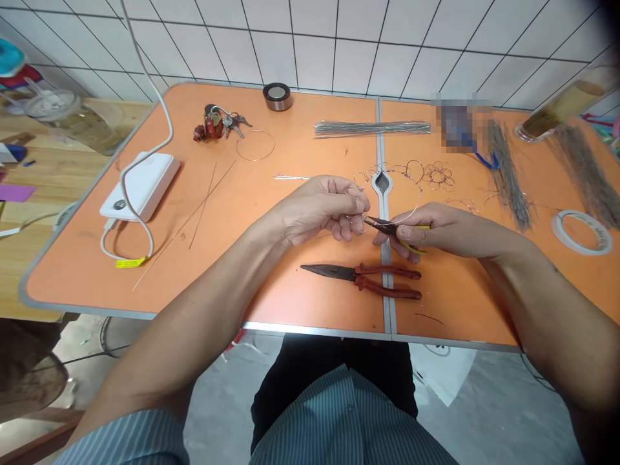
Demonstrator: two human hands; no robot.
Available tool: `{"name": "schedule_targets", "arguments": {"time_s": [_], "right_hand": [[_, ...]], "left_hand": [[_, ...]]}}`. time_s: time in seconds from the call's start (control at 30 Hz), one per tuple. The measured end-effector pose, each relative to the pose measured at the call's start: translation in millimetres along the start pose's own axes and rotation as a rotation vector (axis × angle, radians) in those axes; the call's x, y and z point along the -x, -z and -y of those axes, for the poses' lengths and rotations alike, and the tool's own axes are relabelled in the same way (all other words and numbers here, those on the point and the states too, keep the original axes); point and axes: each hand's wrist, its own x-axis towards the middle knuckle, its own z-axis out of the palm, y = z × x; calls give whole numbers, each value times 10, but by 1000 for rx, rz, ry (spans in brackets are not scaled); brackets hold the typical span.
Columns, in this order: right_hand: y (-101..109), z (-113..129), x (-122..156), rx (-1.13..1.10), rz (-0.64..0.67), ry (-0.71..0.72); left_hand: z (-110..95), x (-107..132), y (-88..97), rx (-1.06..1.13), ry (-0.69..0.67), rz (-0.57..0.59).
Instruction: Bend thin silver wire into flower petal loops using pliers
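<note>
Between the thumb and fingers of my left hand (325, 208) is a thin wire ring (420, 191) with small bent loops along its far side. My right hand (433, 229) is closed around small pliers (385, 225) with dark jaws and yellow handles. Their jaw tips reach the wire near my left fingertips; whether they grip it I cannot tell. Red-handled long-nose pliers (361, 274) lie on the table just below both hands. Beyond my right hand rests a flower-shaped piece of wire (438, 175).
On the orange folding table (310, 310), a wire bundle (372, 128), tape roll (278, 97) and keys (223, 123) lie toward the wall. A white power bank (140, 186) with a cable is at left. At right are another wire bundle (508, 177) and a white ring (581, 232).
</note>
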Motion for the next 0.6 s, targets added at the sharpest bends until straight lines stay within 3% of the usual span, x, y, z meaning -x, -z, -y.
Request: {"name": "schedule_targets", "arguments": {"time_s": [0.6], "right_hand": [[-16, -92, -22, -28, 14, -5]], "left_hand": [[43, -36, -7, 50, 24, -7]]}}
